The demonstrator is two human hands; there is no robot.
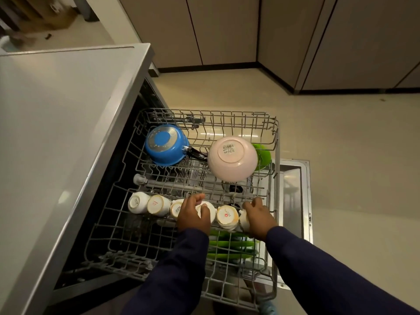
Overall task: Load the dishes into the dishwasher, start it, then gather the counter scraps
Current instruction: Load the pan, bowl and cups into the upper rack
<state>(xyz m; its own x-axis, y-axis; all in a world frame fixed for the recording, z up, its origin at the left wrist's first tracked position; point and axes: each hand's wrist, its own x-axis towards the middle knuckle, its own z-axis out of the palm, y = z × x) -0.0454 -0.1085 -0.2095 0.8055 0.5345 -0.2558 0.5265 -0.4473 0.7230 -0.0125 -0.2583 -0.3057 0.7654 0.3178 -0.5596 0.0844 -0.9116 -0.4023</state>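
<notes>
Now both hands (225, 214) on racked cups (159, 205)

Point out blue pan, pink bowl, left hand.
blue pan (161, 142): head view, upturned base.
pink bowl (231, 160): head view, upturned underside.
left hand (194, 215): head view, back of hand.

Six cups (159, 205), one bowl (231, 159), one saucepan (166, 147)

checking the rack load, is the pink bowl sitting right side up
No, the pink bowl lies upside down in the upper rack, its base with the barcode price sticker facing up toward the camera.
</notes>
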